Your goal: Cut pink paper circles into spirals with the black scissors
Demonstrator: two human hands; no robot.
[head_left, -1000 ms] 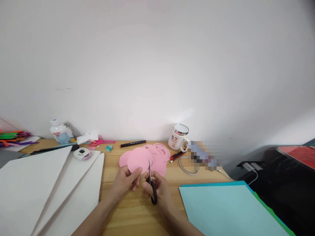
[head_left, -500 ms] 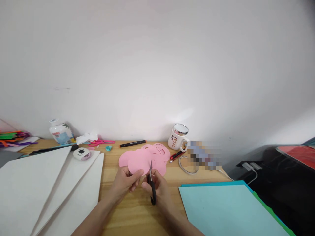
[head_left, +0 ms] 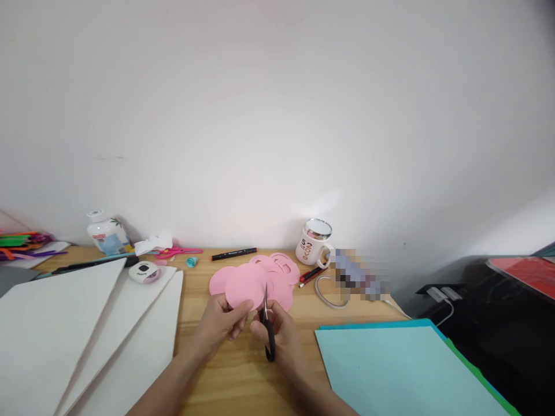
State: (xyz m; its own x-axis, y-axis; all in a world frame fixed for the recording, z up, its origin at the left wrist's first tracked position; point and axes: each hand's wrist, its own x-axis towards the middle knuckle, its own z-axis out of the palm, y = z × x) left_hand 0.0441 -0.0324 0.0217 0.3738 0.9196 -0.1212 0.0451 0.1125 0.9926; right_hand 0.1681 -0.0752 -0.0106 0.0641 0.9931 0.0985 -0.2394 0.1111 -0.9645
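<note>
My left hand pinches a round pink paper piece by its lower edge and holds it just above the wooden desk. Black-handled scissors are gripped in my right hand, blades pointing up and away against the right edge of that piece. Behind them more pink paper cut-outs lie flat on the desk, some with holes cut in them.
White sheets fan out on the left; turquoise paper over green lies right. Along the wall: a white mug, black marker, pink scissors, small punch, white bottle, coloured strips. A black device stands right.
The pink piece has turned a little in my left hand and sits slightly higher. The scissors stay at its right edge; both hands have hardly shifted.
</note>
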